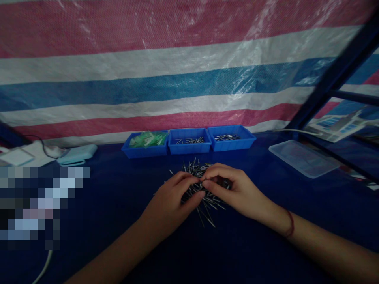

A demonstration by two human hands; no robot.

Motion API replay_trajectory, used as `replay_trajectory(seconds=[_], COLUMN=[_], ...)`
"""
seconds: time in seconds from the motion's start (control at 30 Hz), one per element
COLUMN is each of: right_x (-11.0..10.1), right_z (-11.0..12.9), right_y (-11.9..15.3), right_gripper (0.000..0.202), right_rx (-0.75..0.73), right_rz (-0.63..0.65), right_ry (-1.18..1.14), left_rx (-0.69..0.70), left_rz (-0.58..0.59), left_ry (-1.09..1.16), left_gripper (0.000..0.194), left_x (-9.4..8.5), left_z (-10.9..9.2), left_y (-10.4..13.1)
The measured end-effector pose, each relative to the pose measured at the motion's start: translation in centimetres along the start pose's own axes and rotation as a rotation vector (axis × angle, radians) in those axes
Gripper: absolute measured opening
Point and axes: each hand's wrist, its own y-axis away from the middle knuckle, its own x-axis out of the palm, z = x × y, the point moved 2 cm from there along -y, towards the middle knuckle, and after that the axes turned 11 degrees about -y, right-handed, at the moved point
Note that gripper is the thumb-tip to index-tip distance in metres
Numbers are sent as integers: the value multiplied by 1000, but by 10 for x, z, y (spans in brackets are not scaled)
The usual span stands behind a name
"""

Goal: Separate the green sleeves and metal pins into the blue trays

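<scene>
A loose pile of thin metal pins, perhaps rivets, [209, 202] lies on the dark blue table [118, 197]. Over the left side of the pile is my left hand [174, 195], its thumb and fingers bent toward each other. My right hand [233, 187] reaches over the right side, with thumb and index finger pinched close to the left fingertips. Whatever the fingertips hold is too small and dark to make out. Behind the pile stand three blue bins: the left bin [145, 152] holds green plastic pieces, while the middle bin [190, 148] and right bin [233, 145] hold metal pins.
A clear plastic lid [304, 157] lies at the right. Toward the back left are a light blue case [77, 154] and white items [20, 157]. A striped sheet [177, 86] hangs behind the table, and a blue metal frame [328, 85] rises at the right.
</scene>
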Motion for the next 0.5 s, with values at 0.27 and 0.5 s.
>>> replay_trajectory(seconds=[0.27,0.5], right_x=[4,5], right_z=[3,2], right_y=[3,5], right_gripper=[9,9], right_rx=[54,62], right_rz=[-23,-58], right_ry=[-114,-140], left_rx=[-43,-78], left_rz=[-50,-31], left_ry=[145,172], left_gripper=[14,13], left_x=[2,2], left_z=[-6,-7], left_y=[1,0])
